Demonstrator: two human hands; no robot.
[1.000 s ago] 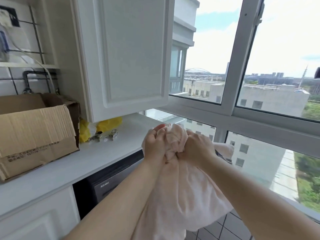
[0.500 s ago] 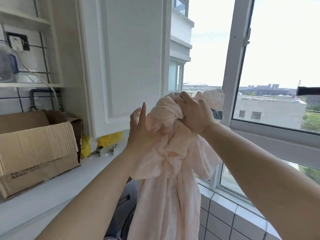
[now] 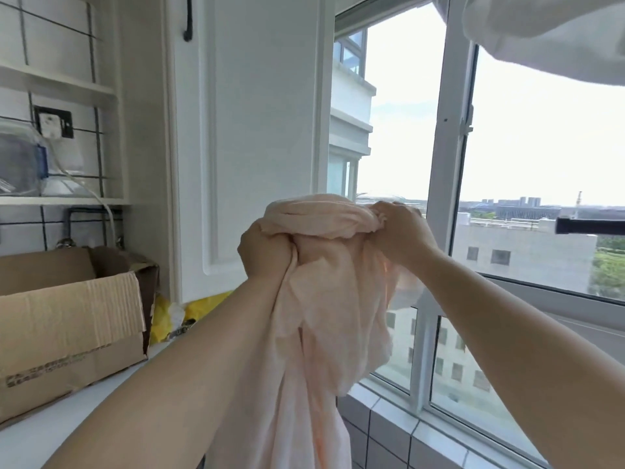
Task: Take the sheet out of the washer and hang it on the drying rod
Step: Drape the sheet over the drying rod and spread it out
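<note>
Head view shows the sheet (image 3: pixel 324 299), pale pink and bunched, held up at about chest height in front of the window (image 3: pixel 541 164). Its top is a thick roll running between the two fists, and the rest hangs straight down below the fingers and out of frame. The left hand (image 3: pixel 267 252) is curled tight around the left end of the roll, fingers pressed together and wrapped into the cloth. The right hand (image 3: pixel 402 231) grips the right end, its fingers folded over a twisted knot of fabric that pokes out just past the knuckles.

A dark bar, probably the drying rod (image 3: pixel 590 226), shows to the right of the right hand's fingers at about the same height, well apart from them; only its end is in view. White fabric (image 3: pixel 541 32) already hangs high above and to the right of both hands.

The sheet is out of the washer, so the step in hand seems to be opening the bundle before draping it. Doing this well likely means finding one edge or corner, keeping a firm pinch there, and letting the other hand slide along the hem away from it so the twists fall out. A cardboard box (image 3: pixel 67 333) sits on the counter (image 3: pixel 67 421) left of the left fingers, close enough that a wide shake could catch it.
</note>
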